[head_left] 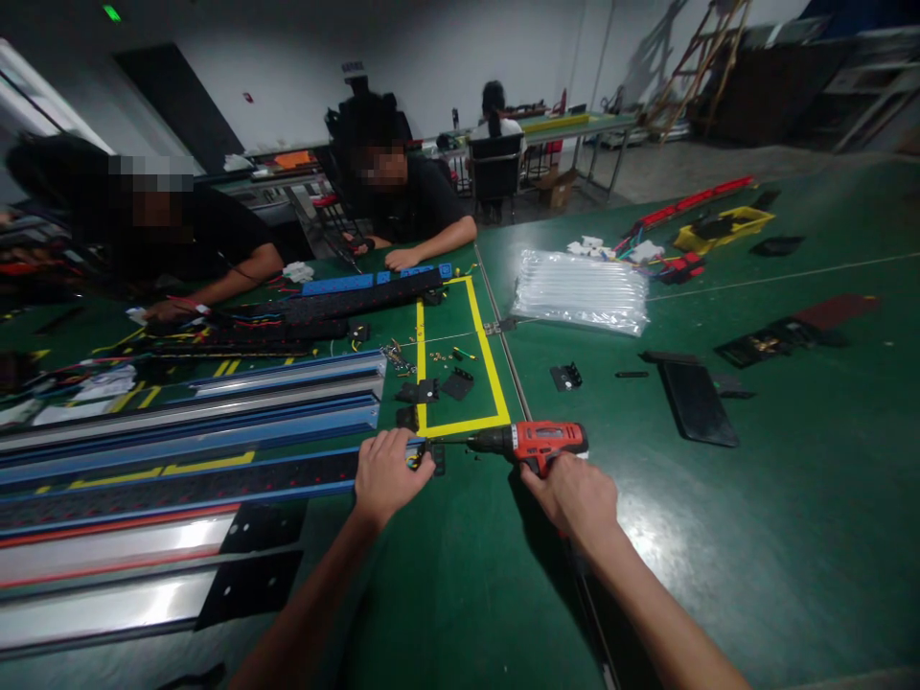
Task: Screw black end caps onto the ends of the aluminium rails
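My right hand is wrapped around the grip of a red and black cordless drill. The drill lies level, its thin bit pointing left at the end of a long black power strip with blue edges. Over that strip's end my left hand is closed, fingers curled round it. A small black bracket shows just beyond the left fingers, by the bit's tip; whether the bit touches a screw there is too small to tell. More black brackets lie a little farther back.
Loose screws lie near a yellow tape rectangle. Aluminium profiles cover the left. To the right are a bubble-wrap pack, a black phone-like slab and a yellow tray. Two people work across the green table.
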`<state>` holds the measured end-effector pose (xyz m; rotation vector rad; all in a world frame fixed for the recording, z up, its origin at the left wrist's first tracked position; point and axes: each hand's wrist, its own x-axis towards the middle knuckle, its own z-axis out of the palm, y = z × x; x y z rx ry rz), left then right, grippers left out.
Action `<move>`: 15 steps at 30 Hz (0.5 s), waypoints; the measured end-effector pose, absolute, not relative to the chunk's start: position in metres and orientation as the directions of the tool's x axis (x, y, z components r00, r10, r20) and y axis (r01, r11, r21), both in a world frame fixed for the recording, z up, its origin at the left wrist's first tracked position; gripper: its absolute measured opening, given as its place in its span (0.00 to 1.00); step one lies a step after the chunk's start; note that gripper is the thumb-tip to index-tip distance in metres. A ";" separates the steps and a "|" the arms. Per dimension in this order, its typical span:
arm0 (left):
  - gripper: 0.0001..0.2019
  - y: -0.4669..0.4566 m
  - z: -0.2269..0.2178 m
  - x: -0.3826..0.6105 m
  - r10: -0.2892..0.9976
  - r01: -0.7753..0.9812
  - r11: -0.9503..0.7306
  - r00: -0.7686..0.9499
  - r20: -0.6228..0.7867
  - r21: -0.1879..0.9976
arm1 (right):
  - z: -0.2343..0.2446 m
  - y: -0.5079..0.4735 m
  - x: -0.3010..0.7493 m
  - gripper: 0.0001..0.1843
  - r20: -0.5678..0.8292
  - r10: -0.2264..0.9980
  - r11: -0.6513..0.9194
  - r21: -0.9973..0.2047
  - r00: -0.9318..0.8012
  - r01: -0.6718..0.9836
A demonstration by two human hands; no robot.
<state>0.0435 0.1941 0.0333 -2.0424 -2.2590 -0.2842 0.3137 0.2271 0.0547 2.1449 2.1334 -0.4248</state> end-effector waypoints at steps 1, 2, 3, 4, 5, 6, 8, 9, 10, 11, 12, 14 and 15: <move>0.12 0.194 0.034 0.044 0.977 0.992 0.093 -0.106 0.186 0.082 | 0.055 0.227 0.314 0.32 -0.255 0.967 -0.022 -0.134 -0.013 0.991; 0.12 0.194 0.034 0.044 0.976 0.992 0.094 -0.108 0.187 0.082 | 0.056 0.227 0.314 0.32 -0.256 0.967 -0.022 -0.136 -0.013 0.991; 0.12 0.194 0.034 0.044 0.976 0.992 0.094 -0.109 0.189 0.083 | 0.057 0.227 0.314 0.32 -0.254 0.967 -0.022 -0.136 -0.013 0.990; 0.12 0.194 0.034 0.044 0.976 0.992 0.094 -0.108 0.190 0.085 | 0.057 0.227 0.314 0.32 -0.254 0.967 -0.021 -0.138 -0.015 0.990; 0.12 0.194 0.034 0.044 0.976 0.992 0.093 -0.108 0.190 0.086 | 0.057 0.227 0.314 0.32 -0.254 0.967 -0.020 -0.141 -0.017 0.990; 0.12 0.194 0.034 0.044 0.976 0.992 0.092 -0.107 0.189 0.085 | 0.057 0.227 0.315 0.32 -0.254 0.967 -0.016 -0.145 -0.021 0.989; 0.12 0.194 0.034 0.043 0.977 0.992 0.094 -0.108 0.186 0.081 | 0.057 0.227 0.316 0.32 -0.254 0.967 -0.009 -0.153 -0.031 0.988; 0.12 0.194 0.034 0.043 0.977 0.992 0.096 -0.109 0.186 0.077 | 0.056 0.227 0.316 0.32 -0.254 0.967 -0.004 -0.155 -0.036 0.988; 0.12 0.194 0.034 0.043 0.976 0.992 0.098 -0.110 0.187 0.074 | 0.055 0.227 0.317 0.32 -0.251 0.967 0.001 -0.156 -0.040 0.988; 0.12 0.194 0.034 0.043 0.976 0.993 0.097 -0.109 0.188 0.072 | 0.055 0.226 0.317 0.32 -0.246 0.968 0.006 -0.157 -0.045 0.988; 0.12 0.194 0.034 0.043 0.976 0.993 0.095 -0.107 0.190 0.071 | 0.054 0.226 0.318 0.32 -0.241 0.969 0.011 -0.158 -0.050 0.987; 0.12 0.194 0.034 0.043 0.976 0.993 0.094 -0.106 0.191 0.070 | 0.054 0.226 0.318 0.32 -0.236 0.970 0.013 -0.162 -0.052 0.987; 0.12 0.194 0.033 0.043 0.975 0.993 0.096 -0.108 0.192 0.070 | 0.055 0.226 0.318 0.32 -0.234 0.971 0.012 -0.166 -0.051 0.986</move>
